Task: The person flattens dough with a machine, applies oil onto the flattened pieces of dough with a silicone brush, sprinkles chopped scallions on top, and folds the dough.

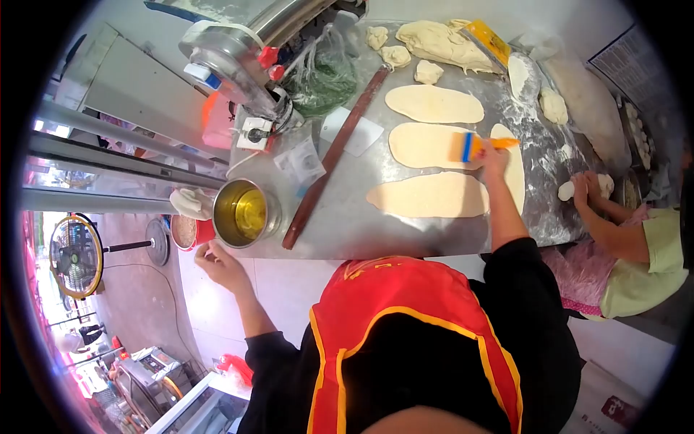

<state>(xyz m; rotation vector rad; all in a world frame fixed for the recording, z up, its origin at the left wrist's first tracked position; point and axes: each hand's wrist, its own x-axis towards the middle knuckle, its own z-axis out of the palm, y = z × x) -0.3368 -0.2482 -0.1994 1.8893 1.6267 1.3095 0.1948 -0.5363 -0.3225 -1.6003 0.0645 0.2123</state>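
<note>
My right hand [491,158] grips the orange handle of a pastry brush [468,147] with a blue band. Its bristles lie over the right part of the middle flattened dough strip [419,145]. Another oval dough strip [434,105] lies beyond it, and a nearer one [426,195] sits toward me. A further strip [514,173] runs lengthwise at the right, partly behind my hand. My left hand [223,267] hovers low at the table's left corner, fingers loosely bent and apart, beside a red container [202,230] of brownish grains. A metal pot [225,235] of yellow oil stands just beyond.
A long brown wooden stick [334,159] lies diagonally across the metal table [325,235]. At the back are a large dough mass [441,45], a yellow scraper [489,42] and a bag of greens [322,79]. On the right, a co-worker's hands [589,189] handle dough.
</note>
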